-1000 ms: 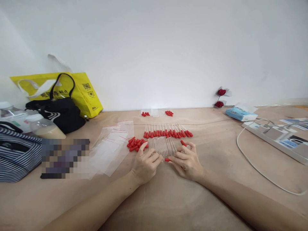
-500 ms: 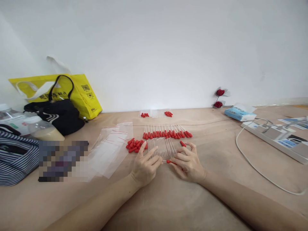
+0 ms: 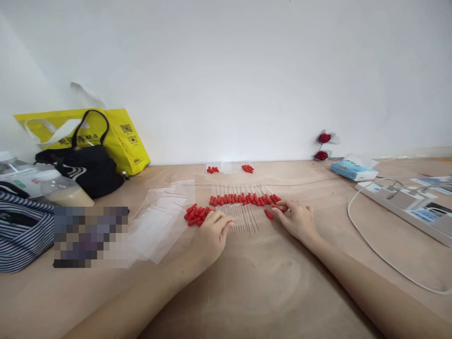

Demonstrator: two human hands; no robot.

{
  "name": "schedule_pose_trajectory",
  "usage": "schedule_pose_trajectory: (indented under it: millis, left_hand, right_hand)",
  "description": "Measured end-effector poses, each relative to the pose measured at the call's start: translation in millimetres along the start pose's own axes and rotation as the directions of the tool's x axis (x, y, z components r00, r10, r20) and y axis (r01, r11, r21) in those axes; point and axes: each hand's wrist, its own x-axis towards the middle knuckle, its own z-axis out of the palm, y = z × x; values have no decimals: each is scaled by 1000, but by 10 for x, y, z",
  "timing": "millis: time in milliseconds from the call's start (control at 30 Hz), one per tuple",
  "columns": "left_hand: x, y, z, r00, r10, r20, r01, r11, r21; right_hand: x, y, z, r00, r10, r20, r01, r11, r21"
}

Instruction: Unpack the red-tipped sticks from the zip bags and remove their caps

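Note:
A row of clear glass droppers with red caps [image 3: 243,198] lies across the table. Nearer me lie bare glass tubes [image 3: 245,220], with a pile of loose red caps [image 3: 195,214] to their left. My left hand [image 3: 212,235] sits between the pile and the tubes. Its fingers curl down at the tubes' left edge, and what they grip is hidden. My right hand [image 3: 298,219] reaches to the row's right end, fingertips pinched on a red-capped dropper [image 3: 277,207]. One loose red cap [image 3: 269,214] lies just beside it.
Clear zip bags [image 3: 162,219] lie left of the caps. A black handbag [image 3: 86,169], a yellow bag [image 3: 123,136], a bottle [image 3: 63,190] and a striped bag [image 3: 21,230] crowd the left. More caps [image 3: 248,168] lie at the back. A power strip [image 3: 406,205], its white cable [image 3: 374,245] and a tissue pack [image 3: 349,169] are on the right.
My right hand carried the capped dropper from in front of me up and right to the end of the row. My left hand let go of it and curled by the tubes.

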Motion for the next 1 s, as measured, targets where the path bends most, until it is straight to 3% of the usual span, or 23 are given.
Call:
schedule_pose_trajectory:
  millis: [100, 233, 333, 500, 633, 867, 1000]
  left_hand:
    - [212, -10, 43, 977, -164, 137, 182, 974, -137]
    - [565, 27, 183, 844, -382, 376, 450, 886, -109]
    - [766, 96, 372, 806, -435, 403, 487, 873, -33]
    - [893, 247, 673, 795, -435, 423, 450, 890, 70]
    - [905, 305, 785, 796, -424, 432, 405, 903, 141]
    - [889, 273, 817, 834, -373, 407, 323, 928, 188]
    - [761, 309, 686, 883, -286, 372, 254, 958, 134]
  right_hand:
    - [38, -7, 27, 988, 116, 100, -117, 993, 2]
    - [46, -54, 32, 977, 136, 162, -139, 990, 6]
    - [43, -63, 12, 978, 150, 149, -149, 989, -13]
    - [51, -56, -43, 966, 216, 145, -217, 976, -4]
    - [58, -62, -52, 962, 225, 152, -228, 974, 0]
    - [49, -53, -12, 969, 209, 134, -212, 977, 7]
    - [47, -45, -21, 963, 236, 131, -240, 971, 12]
